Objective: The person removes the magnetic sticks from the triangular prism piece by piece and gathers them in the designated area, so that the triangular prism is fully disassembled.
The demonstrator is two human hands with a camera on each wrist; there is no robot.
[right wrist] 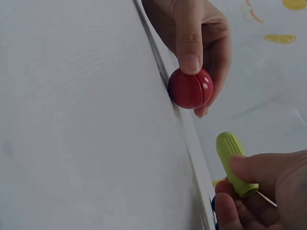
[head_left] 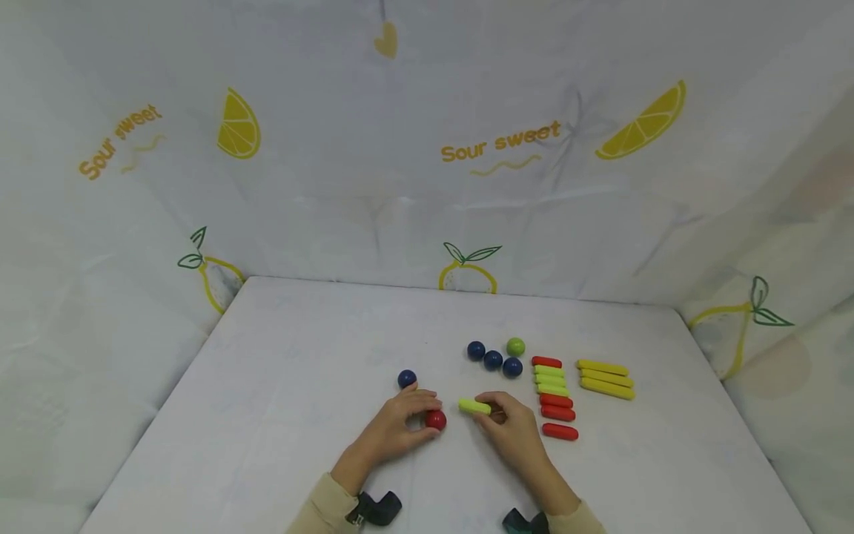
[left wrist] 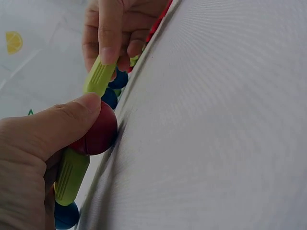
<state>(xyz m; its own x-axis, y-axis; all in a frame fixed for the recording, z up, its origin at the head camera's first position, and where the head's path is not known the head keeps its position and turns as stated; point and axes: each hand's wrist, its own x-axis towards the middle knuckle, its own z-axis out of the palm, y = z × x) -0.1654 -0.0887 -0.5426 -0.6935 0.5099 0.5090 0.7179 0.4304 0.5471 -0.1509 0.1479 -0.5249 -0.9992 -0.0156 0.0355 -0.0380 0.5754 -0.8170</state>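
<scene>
My left hand [head_left: 395,426] grips a red ball [head_left: 436,420] between thumb and fingers, low at the table surface. In the left wrist view a green stick [left wrist: 72,177] runs from the red ball under that hand, with a blue ball [left wrist: 66,215] at its far end; whether they are joined I cannot tell. My right hand [head_left: 514,430] pinches another light green stick [head_left: 474,406], ridged along its side. This stick points at the red ball; the head view shows a gap between them. In the right wrist view the red ball [right wrist: 191,88] has a seam.
Past the right hand lies a column of red sticks [head_left: 559,412] and light green sticks [head_left: 550,380]. Yellow sticks [head_left: 606,378] lie farther right. Three blue balls [head_left: 493,360] and a green ball [head_left: 516,346] sit behind, on the white table [head_left: 300,356]. A printed curtain backs it.
</scene>
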